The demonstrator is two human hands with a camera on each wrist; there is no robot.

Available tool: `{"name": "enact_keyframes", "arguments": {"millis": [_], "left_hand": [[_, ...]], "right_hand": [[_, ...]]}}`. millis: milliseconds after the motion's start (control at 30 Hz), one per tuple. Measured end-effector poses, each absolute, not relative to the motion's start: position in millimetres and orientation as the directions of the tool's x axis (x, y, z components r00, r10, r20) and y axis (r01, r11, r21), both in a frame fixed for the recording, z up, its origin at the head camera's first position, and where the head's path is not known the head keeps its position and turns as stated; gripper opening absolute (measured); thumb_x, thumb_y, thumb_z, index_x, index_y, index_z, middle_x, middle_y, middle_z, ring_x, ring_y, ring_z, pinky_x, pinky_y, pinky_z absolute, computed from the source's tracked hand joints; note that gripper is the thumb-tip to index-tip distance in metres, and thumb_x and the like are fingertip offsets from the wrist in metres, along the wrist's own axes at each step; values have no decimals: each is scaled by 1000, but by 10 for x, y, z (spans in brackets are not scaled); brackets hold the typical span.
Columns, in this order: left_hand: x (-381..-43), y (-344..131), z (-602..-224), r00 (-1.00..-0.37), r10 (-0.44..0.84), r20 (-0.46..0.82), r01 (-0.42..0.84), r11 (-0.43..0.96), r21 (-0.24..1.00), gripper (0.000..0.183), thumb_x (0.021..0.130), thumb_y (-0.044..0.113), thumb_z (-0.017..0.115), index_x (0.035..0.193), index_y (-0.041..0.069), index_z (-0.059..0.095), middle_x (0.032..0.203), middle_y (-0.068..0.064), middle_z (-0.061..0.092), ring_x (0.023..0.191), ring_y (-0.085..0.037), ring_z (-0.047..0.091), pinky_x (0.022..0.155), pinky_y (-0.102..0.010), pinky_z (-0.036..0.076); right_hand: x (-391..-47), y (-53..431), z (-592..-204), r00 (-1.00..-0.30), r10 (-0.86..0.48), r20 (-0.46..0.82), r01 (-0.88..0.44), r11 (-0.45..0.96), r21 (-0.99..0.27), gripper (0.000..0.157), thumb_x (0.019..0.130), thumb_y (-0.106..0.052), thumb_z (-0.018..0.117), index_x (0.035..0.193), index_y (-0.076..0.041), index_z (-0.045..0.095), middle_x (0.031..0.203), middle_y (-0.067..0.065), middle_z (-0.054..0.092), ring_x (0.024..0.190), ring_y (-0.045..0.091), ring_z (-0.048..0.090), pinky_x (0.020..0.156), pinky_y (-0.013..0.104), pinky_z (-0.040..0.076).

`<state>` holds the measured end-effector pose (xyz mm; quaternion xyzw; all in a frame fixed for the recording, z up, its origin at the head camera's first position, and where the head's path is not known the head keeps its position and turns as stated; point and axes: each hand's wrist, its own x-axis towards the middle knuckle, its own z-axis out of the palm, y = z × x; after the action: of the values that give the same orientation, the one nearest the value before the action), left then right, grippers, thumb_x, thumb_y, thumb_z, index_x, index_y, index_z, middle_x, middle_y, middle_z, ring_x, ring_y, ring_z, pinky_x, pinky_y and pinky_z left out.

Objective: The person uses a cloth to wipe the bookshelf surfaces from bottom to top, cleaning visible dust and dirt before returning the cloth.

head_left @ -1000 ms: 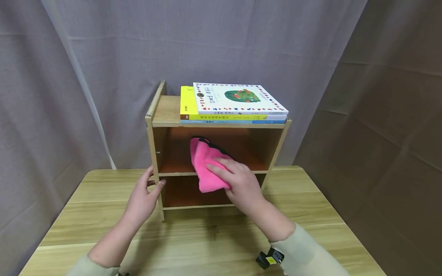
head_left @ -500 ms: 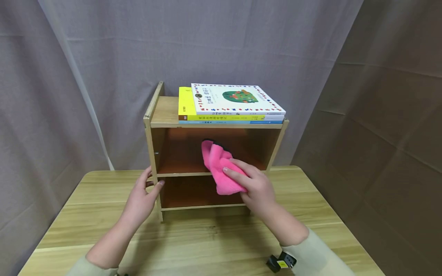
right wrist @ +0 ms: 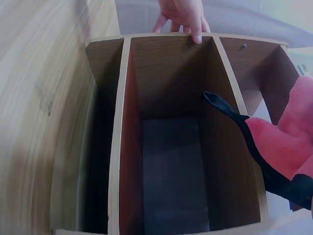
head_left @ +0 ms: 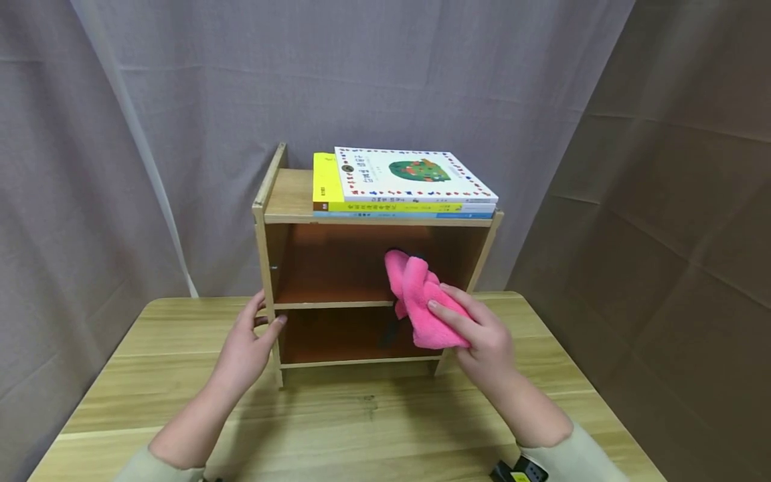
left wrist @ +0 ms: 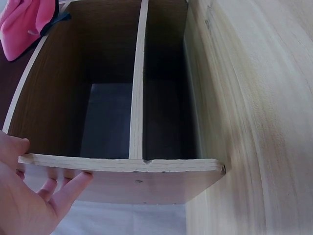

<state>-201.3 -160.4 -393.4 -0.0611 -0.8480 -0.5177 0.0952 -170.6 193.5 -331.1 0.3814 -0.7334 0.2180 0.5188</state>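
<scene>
A small wooden bookshelf [head_left: 331, 305] stands on the table, its open front facing me. My left hand [head_left: 243, 345] grips its left side panel, thumb at the inner front edge and fingers on the outer face, as the left wrist view also shows. My right hand [head_left: 488, 341] holds a bunched pink cloth [head_left: 415, 291] at the right part of the middle board's front edge. In the right wrist view the black trim and hanging loop of the cloth [right wrist: 288, 147] overlap that board. The far end of the cloth reaches into the upper compartment.
Several thin books [head_left: 415, 177] lie stacked flat on the bookshelf's top board, a white one uppermost and a yellow one below. The wooden table [head_left: 337, 428] extends in front and to both sides. Grey curtains [head_left: 385, 73] hang behind, with a brownish one at right.
My right hand has moved right and slightly toward me with the cloth, from the shelf's middle to its right side. The left hand keeps its hold on the side panel.
</scene>
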Motion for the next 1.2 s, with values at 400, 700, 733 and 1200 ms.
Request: {"name": "enact_keyframes", "arguments": {"millis": [400, 700, 733, 1200], "left_hand": [[-2019, -1605, -3952, -976, 8, 218, 198, 459, 866, 65, 90, 52, 49, 145, 30, 23, 143, -8, 32, 122, -29, 43, 88, -48, 45], [-2016, -1608, -3950, -976, 3, 219, 196, 466, 863, 65, 89, 54, 47, 145, 31, 23, 143, -6, 32, 122, -29, 43, 86, -48, 45], [-2016, -1609, -3948, -976, 3, 220, 196, 467, 862, 66, 89, 54, 47, 145, 31, 23, 143, -6, 32, 122, -29, 43, 86, -48, 45], [-2023, -1612, -3963, -977, -3, 214, 187, 476, 859, 68, 89, 55, 47, 146, 29, 20, 143, -8, 32, 122, -29, 43, 88, -49, 44]], "right_hand": [[-1625, 2131, -3346, -58, -249, 967, -777, 620, 113, 23, 91, -16, 55, 87, -7, 75, 97, 20, 67, 87, 29, 64, 92, 20, 44], [-1548, 2298, -3355, -42, -204, 978, -778, 621, 96, 24, 90, -11, 52, 86, -3, 73, 95, 23, 66, 90, 25, 63, 91, 20, 45], [-1544, 2319, -3362, -40, -196, 980, -781, 618, 92, 23, 89, -10, 52, 86, -2, 73, 95, 23, 66, 91, 25, 63, 91, 20, 45], [-1459, 2653, -3456, -61, -158, 986, -717, 694, 67, 25, 82, -10, 49, 88, -3, 73, 94, 18, 67, 89, 23, 63, 89, 14, 43]]}}
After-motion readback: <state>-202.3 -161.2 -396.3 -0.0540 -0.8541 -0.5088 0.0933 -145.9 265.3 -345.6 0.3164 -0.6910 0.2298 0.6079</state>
